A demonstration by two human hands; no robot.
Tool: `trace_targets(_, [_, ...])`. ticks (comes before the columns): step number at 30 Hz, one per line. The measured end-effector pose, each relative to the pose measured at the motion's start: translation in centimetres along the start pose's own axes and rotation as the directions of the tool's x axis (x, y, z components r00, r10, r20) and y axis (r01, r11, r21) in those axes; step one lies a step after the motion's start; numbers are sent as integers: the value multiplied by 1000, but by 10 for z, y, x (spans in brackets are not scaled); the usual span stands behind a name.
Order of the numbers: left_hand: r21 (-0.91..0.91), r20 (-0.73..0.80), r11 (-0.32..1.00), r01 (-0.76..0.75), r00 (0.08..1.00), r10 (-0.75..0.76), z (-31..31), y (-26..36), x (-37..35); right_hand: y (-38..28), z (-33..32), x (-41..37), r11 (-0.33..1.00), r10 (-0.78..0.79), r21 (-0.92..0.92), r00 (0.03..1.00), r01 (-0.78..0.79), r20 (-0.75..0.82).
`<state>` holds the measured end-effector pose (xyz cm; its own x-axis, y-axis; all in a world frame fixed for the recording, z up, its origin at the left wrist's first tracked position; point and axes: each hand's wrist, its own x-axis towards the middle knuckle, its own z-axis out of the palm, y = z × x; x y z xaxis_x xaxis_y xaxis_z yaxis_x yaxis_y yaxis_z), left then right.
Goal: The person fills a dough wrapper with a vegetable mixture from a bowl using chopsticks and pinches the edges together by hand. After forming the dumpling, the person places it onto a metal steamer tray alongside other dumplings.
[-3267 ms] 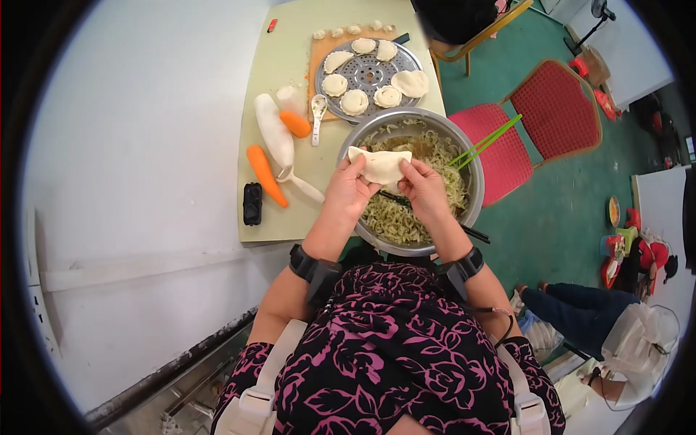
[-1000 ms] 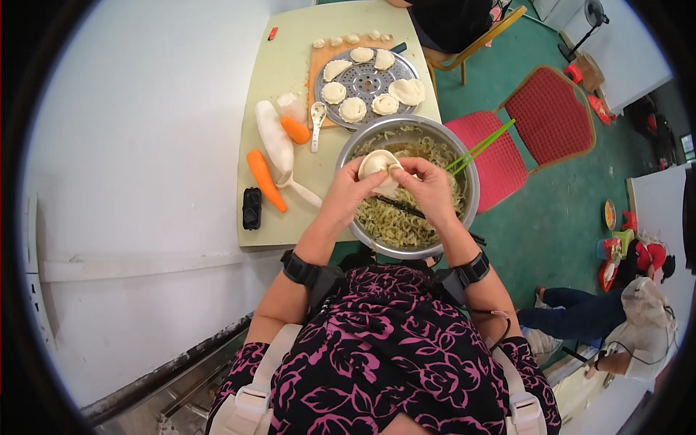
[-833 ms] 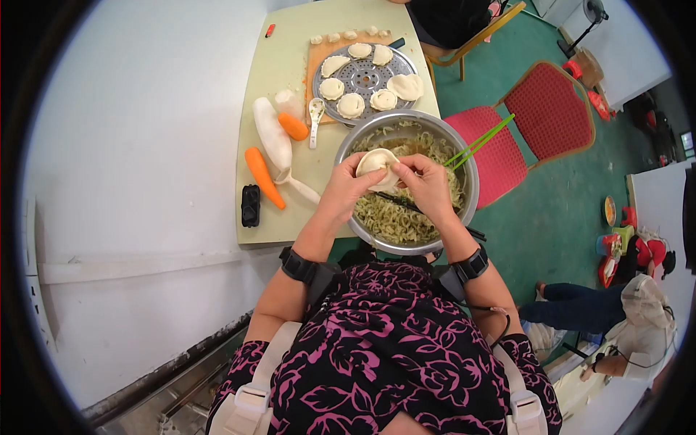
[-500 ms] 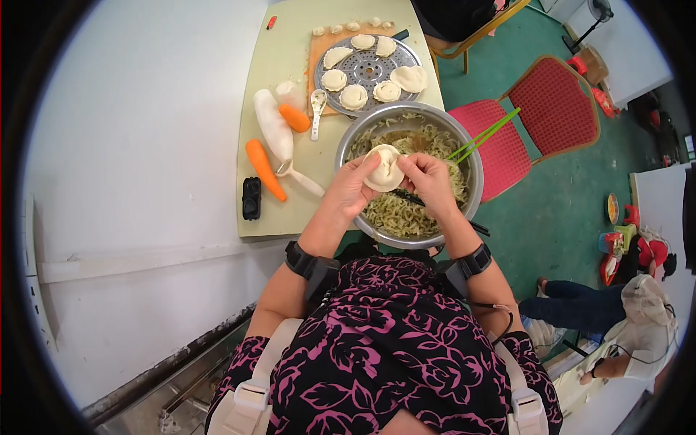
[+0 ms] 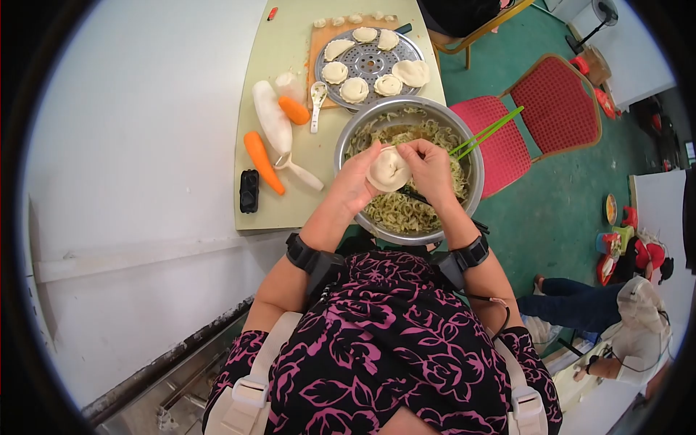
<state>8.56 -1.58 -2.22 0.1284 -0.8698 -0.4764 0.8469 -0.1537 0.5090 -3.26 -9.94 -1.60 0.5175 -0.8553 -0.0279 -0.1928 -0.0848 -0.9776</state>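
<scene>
Single head-worn camera, facing forward and down, wide round-edged view, torso (image 5: 384, 341) nearest, table (image 5: 288, 51) beyond

Dumplings (image 5: 354, 90) lie on a tray (image 5: 355, 66) behind the bowl (image 5: 475, 170), carrots (image 5: 262, 161) left of the bowl.

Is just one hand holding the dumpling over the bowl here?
No, the left hand and right hand both hold the dumpling over the bowl.

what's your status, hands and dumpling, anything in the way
Left hand and right hand both hold dumpling. Dumpling over metal bowl. Green chopsticks off right; nothing visibly blocking.
</scene>
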Motion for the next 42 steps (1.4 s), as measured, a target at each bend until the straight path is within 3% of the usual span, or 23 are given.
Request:
trace_targets(4, [111, -17, 991, -72, 997, 74, -9, -2, 5, -1, -5, 1, 951, 187, 240, 980, -196, 61])
trace_targets(7, [131, -70, 986, -102, 991, 112, -9, -5, 4, 1, -3, 3, 1000, 14, 0, 995, -14, 103])
trace_targets(10, [144, -108, 984, -102, 987, 118, -10, -6, 4, 2, -1, 0, 999, -46, -4, 979, 47, 196])
trace_targets(13, [228, -164, 972, -57, 982, 96, -6, -2, 1, 5, 1, -2, 994, -40, -90, 988, 54, 152])
trace_targets(14, [264, -186, 964, -34, 979, 86, -5, -1, 0, 10, 2, -2, 1000, 31, -6, 989, -30, 147])
trace_targets(16, [232, -82, 970, -76, 992, 98, -6, -2, -1, 18, 1, 0, 968, 168, 162, 974, -192, 152])
trace_targets(19, [168, -47, 982, -91, 994, 100, -5, -2, -3, 15, -3, 0, 770, 348, 469, 901, -432, 259])
trace_targets(22, [105, -36, 993, -61, 997, 65, -9, -3, -3, 5, -3, 1, 938, 234, 241, 968, -250, 97])
trace_targets(25, [119, -25, 992, -31, 999, 34, -10, -4, -3, 13, 3, 5, 989, -5, 148, 995, -9, 98])
trace_targets(28, [220, -20, 974, -43, 999, 49, -5, -3, -4, 13, 0, 7, 987, 114, 83, 963, -138, 244])
trace_targets(29, [261, -17, 964, -54, 998, 61, -4, -2, -5, 13, 0, 8, 969, 161, 149, 961, -197, 225])
trace_targets(31, [164, 30, 986, -36, 999, 31, -4, 0, -6, 13, 1, 7, 909, 257, 283, 946, -306, 198])
trace_targets(34, [97, 44, 995, -13, 999, 9, -9, 0, -3, 11, -1, 7, 665, 379, 569, 875, -484, 302])
trace_targets(37, [162, 27, 986, -43, 999, 39, -16, -1, -1, 2, -8, 9, 821, 350, 372, 897, -432, 270])
trace_targets(39, [256, 43, 964, -64, 998, 55, -16, 0, -1, 9, -5, 15, 925, 233, 235, 935, -298, 266])
trace_targets(40, [313, 65, 947, -70, 997, 52, -13, 3, -1, 12, -4, 17, 961, 174, 165, 947, -223, 269])
trace_targets(42, [373, 76, 922, -104, 994, 82, -8, 4, -3, 12, -3, 17, 961, 173, 160, 940, -227, 295])
